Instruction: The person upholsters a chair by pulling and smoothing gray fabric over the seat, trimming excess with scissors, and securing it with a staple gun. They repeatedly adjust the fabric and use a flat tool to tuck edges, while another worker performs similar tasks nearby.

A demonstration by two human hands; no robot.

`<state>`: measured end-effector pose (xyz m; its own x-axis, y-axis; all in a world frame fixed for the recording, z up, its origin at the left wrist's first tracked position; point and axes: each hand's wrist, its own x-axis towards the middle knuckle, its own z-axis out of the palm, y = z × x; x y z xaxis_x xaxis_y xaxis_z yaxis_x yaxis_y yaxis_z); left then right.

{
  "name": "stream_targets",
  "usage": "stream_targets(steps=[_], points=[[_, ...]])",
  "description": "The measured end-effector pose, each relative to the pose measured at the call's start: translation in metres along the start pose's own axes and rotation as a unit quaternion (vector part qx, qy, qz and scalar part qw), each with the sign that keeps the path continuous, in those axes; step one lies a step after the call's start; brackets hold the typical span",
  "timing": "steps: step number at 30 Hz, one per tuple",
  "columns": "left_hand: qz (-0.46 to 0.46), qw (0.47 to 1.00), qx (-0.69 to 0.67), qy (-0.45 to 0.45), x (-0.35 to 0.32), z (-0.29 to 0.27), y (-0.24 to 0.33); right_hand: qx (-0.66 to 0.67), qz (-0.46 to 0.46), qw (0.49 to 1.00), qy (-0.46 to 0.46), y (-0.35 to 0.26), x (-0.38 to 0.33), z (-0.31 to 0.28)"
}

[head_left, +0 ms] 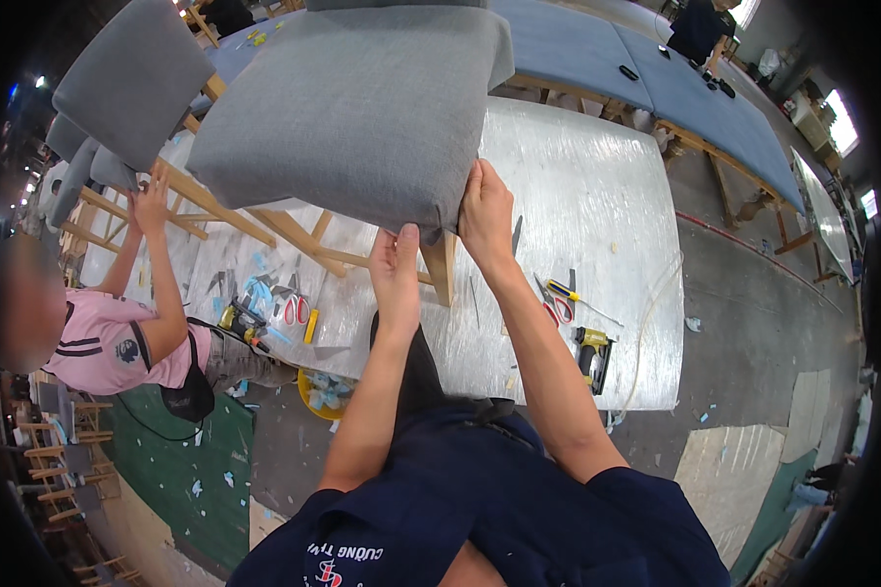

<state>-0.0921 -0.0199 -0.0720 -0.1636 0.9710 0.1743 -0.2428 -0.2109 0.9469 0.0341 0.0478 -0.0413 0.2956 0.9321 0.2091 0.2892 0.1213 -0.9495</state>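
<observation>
A chair with a grey upholstered seat (352,108) and wooden legs (440,269) stands on the worktable in front of me. My left hand (396,279) pinches the fabric's lower edge at the seat's near right corner, thumb up against the front. My right hand (486,213) is closed on the cover along the right side of that same corner, its thumb pressed on the cloth. A small fold of fabric shows at the corner between the two hands. The edge under my fingers is partly hidden.
Red-handled scissors (561,311), a yellow screwdriver (563,291) and a staple gun (592,357) lie on the plastic-wrapped table (597,186) at right. A co-worker in pink (117,338) handles another grey chair (132,83) at left. A yellow scrap bucket (308,396) stands below.
</observation>
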Motion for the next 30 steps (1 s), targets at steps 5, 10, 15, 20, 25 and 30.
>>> stream_targets(steps=[5,10,15,20,25,30], points=[[0.017,0.999,-0.013,0.044,-0.01,0.018,-0.014,0.027,-0.043,0.998,0.042,0.014,0.001,0.007],[0.031,0.997,0.041,0.06,-0.012,0.017,-0.026,0.01,-0.07,0.995,0.07,0.016,0.007,0.011],[0.14,0.982,0.127,-0.01,0.011,0.001,-0.034,-0.005,-0.079,0.996,0.041,0.013,0.011,0.002],[0.1,0.979,0.174,-0.039,-0.002,0.005,-0.043,0.005,-0.054,0.998,0.041,0.01,0.01,0.004],[0.015,0.999,0.002,0.03,-0.02,0.027,-0.064,0.019,-0.023,0.998,0.05,0.015,0.004,0.008],[0.213,0.966,0.124,0.08,-0.004,0.052,-0.062,0.059,-0.056,0.993,0.085,0.024,0.004,0.007]])
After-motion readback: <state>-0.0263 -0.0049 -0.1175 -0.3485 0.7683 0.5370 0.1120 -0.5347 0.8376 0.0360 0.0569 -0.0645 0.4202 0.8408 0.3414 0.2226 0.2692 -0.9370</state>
